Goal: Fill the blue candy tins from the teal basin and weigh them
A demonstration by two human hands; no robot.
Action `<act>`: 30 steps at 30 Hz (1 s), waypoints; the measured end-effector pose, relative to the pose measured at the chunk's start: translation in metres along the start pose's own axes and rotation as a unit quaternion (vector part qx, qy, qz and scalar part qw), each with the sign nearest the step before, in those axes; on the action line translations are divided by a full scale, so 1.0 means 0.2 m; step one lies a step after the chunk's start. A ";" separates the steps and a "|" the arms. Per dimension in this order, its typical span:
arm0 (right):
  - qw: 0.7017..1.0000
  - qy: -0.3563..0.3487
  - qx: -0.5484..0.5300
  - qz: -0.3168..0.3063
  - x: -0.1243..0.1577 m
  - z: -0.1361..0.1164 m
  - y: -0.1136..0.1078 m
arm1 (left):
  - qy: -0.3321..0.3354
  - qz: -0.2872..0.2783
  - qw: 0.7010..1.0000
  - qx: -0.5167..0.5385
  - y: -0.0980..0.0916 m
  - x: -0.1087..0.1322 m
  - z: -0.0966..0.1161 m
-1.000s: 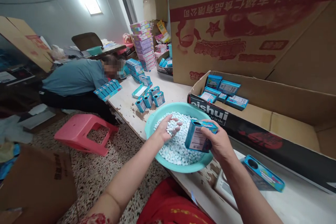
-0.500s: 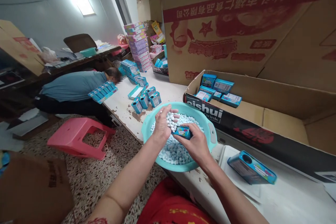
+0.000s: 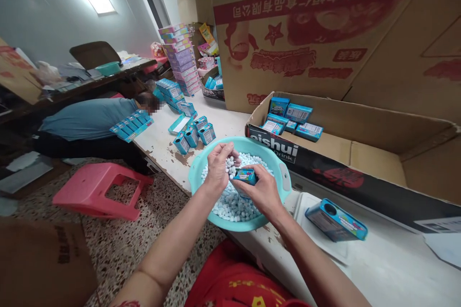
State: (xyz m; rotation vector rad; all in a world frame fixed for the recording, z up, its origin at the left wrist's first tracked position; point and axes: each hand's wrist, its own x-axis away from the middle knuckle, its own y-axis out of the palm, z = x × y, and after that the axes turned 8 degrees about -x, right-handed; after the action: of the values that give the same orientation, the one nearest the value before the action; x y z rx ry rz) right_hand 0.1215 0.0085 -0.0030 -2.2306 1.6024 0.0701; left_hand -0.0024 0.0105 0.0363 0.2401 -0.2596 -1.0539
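Note:
My left hand (image 3: 217, 168) is cupped around a small heap of round white candies (image 3: 230, 167), its fingers curled at the mouth of a small blue tin (image 3: 245, 176). That tin is gripped by my right hand (image 3: 265, 193), tilted with its opening toward the left palm. Both hands are over a turquoise basin (image 3: 195, 177) full of pale loose candies (image 3: 234, 207). To the right, a larger-looking blue tin (image 3: 336, 220) with a round open hole stands on a white kitchen scale (image 3: 306, 200).
Several blue tins (image 3: 194, 135) stand behind the basin. An open carton (image 3: 374, 158) holding more tins lies right, before a big cardboard box (image 3: 288, 33). At left, a person in a blue shirt (image 3: 86, 117) bends down beside a pink stool (image 3: 97, 189).
My left fingers have curled in further over the tin's mouth, and fewer candies show in the palm. The whole view has shifted slightly. The right hand keeps holding the tin.

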 end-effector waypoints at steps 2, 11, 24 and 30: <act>1.000 0.002 -0.005 0.002 0.00 -0.01 -0.01 | 0.002 -0.004 1.000 -0.010 0.00 0.00 0.00; 1.000 0.020 -0.009 -0.009 -0.01 0.00 -0.01 | 0.007 -0.023 0.999 -0.031 0.02 0.00 0.00; 0.999 0.025 -0.033 0.000 -0.02 0.03 0.00 | -0.020 -0.131 0.990 -0.045 0.02 0.01 0.02; 0.992 0.016 -0.108 0.060 0.03 -0.01 -0.10 | 0.005 -0.033 0.989 -0.147 -0.14 -0.12 -0.04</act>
State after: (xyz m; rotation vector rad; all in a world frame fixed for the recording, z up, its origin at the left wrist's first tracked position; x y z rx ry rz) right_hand 0.1412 0.0075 0.0037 -2.2996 1.8221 0.2532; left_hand -0.0336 0.0195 0.0183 -0.0116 -0.0845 -1.1405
